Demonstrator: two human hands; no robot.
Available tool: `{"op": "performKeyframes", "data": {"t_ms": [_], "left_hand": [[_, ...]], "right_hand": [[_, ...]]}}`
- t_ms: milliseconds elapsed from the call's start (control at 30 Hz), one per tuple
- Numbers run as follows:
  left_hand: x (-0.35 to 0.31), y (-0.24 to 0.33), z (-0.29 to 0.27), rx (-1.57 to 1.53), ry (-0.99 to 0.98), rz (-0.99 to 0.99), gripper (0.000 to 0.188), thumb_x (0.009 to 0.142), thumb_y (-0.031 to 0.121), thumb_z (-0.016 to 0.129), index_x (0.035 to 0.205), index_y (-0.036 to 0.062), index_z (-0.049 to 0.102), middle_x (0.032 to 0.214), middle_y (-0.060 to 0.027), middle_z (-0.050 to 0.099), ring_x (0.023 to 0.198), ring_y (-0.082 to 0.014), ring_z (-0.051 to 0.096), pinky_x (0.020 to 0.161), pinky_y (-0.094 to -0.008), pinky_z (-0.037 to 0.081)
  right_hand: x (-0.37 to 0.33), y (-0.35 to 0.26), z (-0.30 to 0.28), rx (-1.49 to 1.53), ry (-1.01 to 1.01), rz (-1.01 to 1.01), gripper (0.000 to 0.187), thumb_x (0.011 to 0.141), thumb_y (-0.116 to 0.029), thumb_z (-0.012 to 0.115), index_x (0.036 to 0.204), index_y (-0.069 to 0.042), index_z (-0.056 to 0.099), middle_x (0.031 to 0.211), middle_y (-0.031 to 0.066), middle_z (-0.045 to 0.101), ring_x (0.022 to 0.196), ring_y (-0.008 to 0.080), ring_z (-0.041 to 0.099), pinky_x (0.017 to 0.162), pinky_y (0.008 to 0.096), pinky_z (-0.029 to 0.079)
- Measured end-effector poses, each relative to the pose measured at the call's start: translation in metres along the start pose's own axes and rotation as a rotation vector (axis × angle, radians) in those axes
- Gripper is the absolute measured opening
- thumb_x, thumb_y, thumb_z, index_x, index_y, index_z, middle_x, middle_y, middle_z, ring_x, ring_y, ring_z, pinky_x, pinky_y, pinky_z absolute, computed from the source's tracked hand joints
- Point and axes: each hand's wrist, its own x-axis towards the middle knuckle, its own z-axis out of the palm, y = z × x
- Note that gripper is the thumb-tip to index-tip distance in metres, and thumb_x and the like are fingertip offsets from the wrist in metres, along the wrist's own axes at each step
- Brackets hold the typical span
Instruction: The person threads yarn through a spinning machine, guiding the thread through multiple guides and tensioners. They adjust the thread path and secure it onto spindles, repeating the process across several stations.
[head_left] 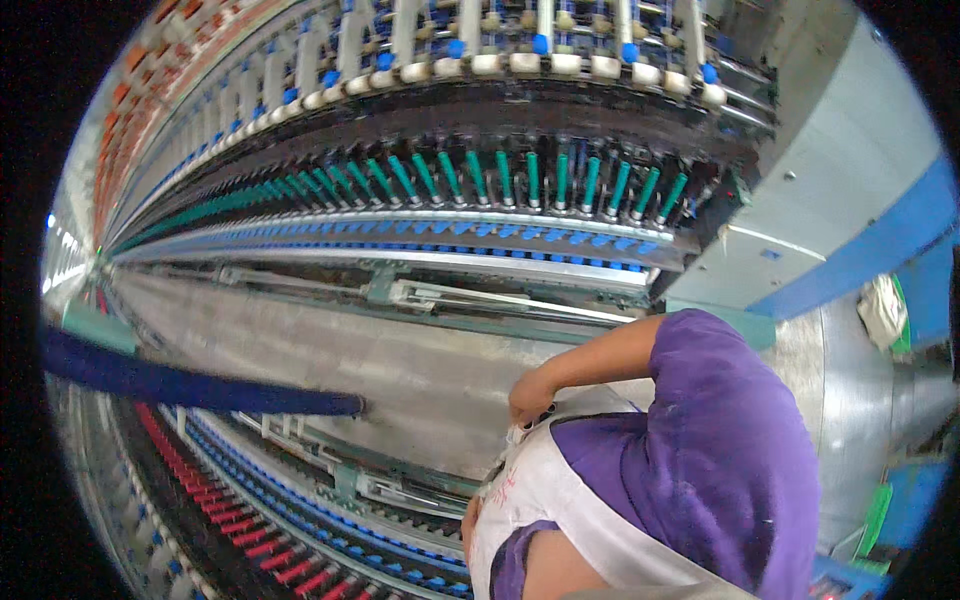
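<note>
Hands (pixel 530 396) touch the white apron (pixel 545 485), openness unclear.

no text is legible. red handwriting-like marks (pixel 507 486) stand on the front of a white apron (pixel 542 488), toward six o'clock from the centre of the view; the strokes are too small and skewed to read. at three o'clock, a small blue patch (pixel 770 254) sits on a grey machine panel (pixel 812 205); any lettering on it is indistinct.
</note>
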Motion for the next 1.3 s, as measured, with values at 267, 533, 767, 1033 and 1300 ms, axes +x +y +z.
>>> {"op": "performKeyframes", "data": {"t_ms": [267, 533, 767, 1033, 1300], "left_hand": [[0.12, 0.024, -0.123, 0.143, -0.076, 0.177, 0.045, 0.1, 0.03, 0.061, 0.136, 0.0042, 0.058, 0.124, -0.0177, 0.068, 0.113, -0.0284, 0.066, 0.096, -0.0362, 0.051], [0.262, 0.072, -0.243, 0.184, -0.379, 0.287, 0.056, 0.098, 0.042, 0.061, 0.14, 0.0055, 0.054, 0.129, -0.0187, 0.066, 0.116, -0.0323, 0.065, 0.098, -0.0393, 0.05], [0.456, 0.102, -0.24, 0.545, -0.877, 0.546, 0.072, 0.093, 0.061, 0.058, 0.138, 0.0049, 0.053, 0.133, -0.0213, 0.061, 0.123, -0.0354, 0.058, 0.102, -0.042, 0.046], [0.693, 0.217, -0.342, 0.542, -0.97, 0.382, 0.073, 0.081, 0.041, 0.079, 0.138, 0.006, 0.052, 0.125, -0.0211, 0.066, 0.114, -0.0382, 0.064, 0.095, -0.0436, 0.05], [0.834, 0.376, -0.594, -0.329, -0.383, 0.755, 0.054, 0.093, 0.032, 0.068, 0.135, 0.0072, 0.047, 0.103, -0.0118, 0.064, 0.084, -0.0228, 0.064, 0.072, -0.0353, 0.055]], "right_hand": [[0.049, 0.01, -0.031, 0.36, 0.396, 0.093, 0.043, 0.094, -0.04, 0.064, 0.124, -0.009, 0.068, 0.106, 0.0176, 0.072, 0.095, 0.0348, 0.067, 0.085, 0.0441, 0.052], [0.192, -0.046, -0.131, -0.054, 0.459, 0.485, 0.042, 0.085, -0.044, 0.068, 0.119, -0.02, 0.071, 0.096, 0.016, 0.074, 0.089, 0.0365, 0.071, 0.077, 0.0488, 0.055], [0.28, -0.007, -0.248, 0.095, 0.46, 0.525, 0.041, 0.087, -0.045, 0.069, 0.114, -0.014, 0.072, 0.096, 0.018, 0.074, 0.086, 0.0373, 0.071, 0.076, 0.0468, 0.056], [0.308, 0.012, -0.55, 0.626, 1.272, 0.372, 0.019, 0.084, -0.018, 0.079, 0.095, -0.005, 0.074, 0.082, 0.0066, 0.073, 0.07, 0.012, 0.065, 0.067, 0.031, 0.053], [0.523, 0.017, -0.888, 0.529, 1.121, 0.025, 0.023, 0.094, -0.021, 0.072, 0.109, -0.003, 0.071, 0.079, 0.0018, 0.068, 0.068, 0.0078, 0.06, 0.063, 0.0259, 0.049]]}}
